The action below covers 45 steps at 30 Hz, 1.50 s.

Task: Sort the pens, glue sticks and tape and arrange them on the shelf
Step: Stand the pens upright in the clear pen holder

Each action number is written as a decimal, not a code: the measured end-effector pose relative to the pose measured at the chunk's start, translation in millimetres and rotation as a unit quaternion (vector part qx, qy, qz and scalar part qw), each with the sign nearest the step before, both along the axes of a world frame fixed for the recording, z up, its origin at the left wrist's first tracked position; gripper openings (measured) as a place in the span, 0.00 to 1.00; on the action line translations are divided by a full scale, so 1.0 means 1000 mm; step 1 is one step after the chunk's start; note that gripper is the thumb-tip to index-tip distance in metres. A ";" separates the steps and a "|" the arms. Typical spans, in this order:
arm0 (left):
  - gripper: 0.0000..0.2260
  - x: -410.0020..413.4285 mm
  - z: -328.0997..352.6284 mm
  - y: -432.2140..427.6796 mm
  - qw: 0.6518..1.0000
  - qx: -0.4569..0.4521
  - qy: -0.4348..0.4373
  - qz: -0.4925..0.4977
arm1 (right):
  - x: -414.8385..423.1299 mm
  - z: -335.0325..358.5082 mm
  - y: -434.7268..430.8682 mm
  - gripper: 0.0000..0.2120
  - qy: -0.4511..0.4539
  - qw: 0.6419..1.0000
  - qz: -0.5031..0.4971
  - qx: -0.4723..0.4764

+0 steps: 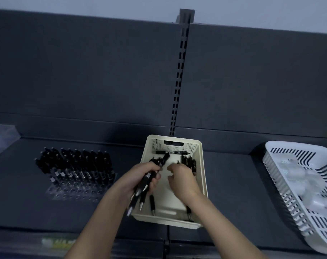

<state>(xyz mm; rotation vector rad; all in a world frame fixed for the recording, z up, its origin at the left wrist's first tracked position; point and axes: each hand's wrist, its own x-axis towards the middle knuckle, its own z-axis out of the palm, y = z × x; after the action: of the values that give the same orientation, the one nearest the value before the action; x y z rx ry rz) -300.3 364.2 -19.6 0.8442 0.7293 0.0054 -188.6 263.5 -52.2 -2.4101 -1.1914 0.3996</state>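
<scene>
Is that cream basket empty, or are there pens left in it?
Not empty: loose pens lie in the cream basket, by its far wall and near its front edge.

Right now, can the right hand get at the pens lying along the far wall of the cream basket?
Probably yes. The right hand is already inside the open basket, and those far-wall pens lie uncovered just beyond its fingers, with nothing between.

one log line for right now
left hand: grips bunch of black click pens | right hand: curled over cream plastic basket, grip unclear | shelf left: rack of upright black pens
</scene>
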 end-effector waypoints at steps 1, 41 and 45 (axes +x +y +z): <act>0.04 -0.004 0.000 0.002 1.000 -0.016 0.001 -0.004 | 0.000 -0.001 0.001 0.18 0.018 1.000 -0.006 -0.018; 0.13 -0.076 0.009 -0.037 0.963 0.109 -0.066 0.238 | -0.003 0.019 0.021 0.07 0.374 0.916 -0.086 0.119; 0.10 -0.075 0.022 -0.040 0.940 0.192 -0.089 0.269 | -0.028 0.054 -0.002 0.05 0.418 0.884 -0.052 0.202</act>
<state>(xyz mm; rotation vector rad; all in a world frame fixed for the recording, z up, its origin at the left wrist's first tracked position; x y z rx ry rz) -375.3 324.2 2.6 0.9744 0.7789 0.7268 -216.2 261.2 1.9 -1.6255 -0.6520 0.9297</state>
